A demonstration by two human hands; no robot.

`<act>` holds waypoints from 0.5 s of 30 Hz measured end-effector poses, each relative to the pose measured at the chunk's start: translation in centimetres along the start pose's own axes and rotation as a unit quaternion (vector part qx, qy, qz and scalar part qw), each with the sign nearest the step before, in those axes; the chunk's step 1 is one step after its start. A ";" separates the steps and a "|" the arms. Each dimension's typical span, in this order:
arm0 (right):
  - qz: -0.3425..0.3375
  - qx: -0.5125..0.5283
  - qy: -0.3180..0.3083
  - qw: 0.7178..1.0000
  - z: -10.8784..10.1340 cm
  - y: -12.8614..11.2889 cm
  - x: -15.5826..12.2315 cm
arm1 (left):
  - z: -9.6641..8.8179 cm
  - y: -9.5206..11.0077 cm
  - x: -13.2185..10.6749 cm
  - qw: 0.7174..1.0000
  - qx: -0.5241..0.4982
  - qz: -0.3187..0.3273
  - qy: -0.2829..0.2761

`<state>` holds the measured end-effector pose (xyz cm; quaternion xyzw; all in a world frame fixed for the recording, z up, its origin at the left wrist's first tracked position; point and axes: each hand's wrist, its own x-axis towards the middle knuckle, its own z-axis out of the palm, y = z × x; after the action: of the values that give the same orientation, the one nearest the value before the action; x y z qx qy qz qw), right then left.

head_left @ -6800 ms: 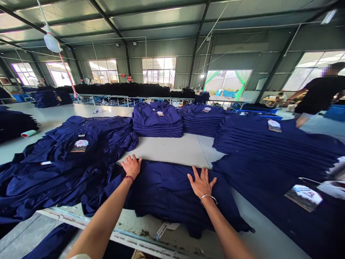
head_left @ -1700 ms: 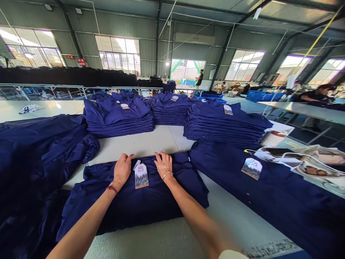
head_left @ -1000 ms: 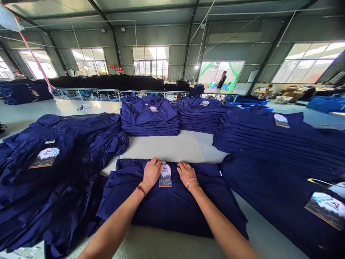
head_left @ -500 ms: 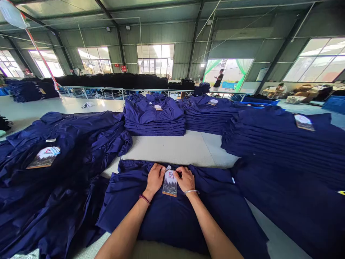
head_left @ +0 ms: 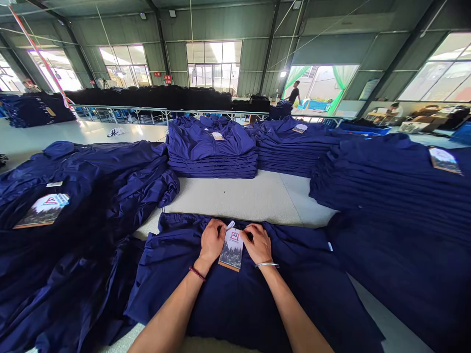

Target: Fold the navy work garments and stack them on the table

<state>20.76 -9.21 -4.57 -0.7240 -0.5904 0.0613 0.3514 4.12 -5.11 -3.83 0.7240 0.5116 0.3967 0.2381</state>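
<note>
A navy blue garment (head_left: 239,299) lies flat on the pale table (head_left: 243,198) right in front of me. A paper hang tag (head_left: 231,248) with a red logo rests on its collar end. My left hand (head_left: 212,241) sits just left of the tag, its fingers curled down onto the cloth at the tag's top. My right hand (head_left: 257,242) mirrors it on the right, fingers bent and pinching at the tag's upper edge. Both wrists rest on the garment.
A loose heap of navy garments (head_left: 73,211) with a tag lies at my left. Neat folded stacks stand behind (head_left: 213,152), (head_left: 290,149) and at my right (head_left: 397,191). Dark piles line a far rack (head_left: 154,98). A person (head_left: 294,92) stands at the distant doorway.
Over the frames my hands went from spread flat on the garment to close together at the hang tag. In the last half second they curled tighter around its top.
</note>
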 end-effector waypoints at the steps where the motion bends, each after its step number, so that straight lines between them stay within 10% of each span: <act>1: -0.001 0.003 0.002 1.000 0.0 0.0 0.0 | 0.0 0.0 0.0 1.000 0.003 -0.010 0.007; 7: -0.007 0.014 0.010 1.000 0.0 0.0 0.1 | -0.1 0.0 -0.1 0.997 -0.045 -0.048 0.027; 15: 0.000 0.007 0.008 1.000 0.0 0.0 0.1 | -0.6 1.0 -0.2 0.997 -0.050 0.052 -0.025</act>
<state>20.77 -9.15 -4.48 -0.7219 -0.5873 0.0598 0.3610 4.21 -5.69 -2.79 0.7467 0.4468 0.4149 0.2658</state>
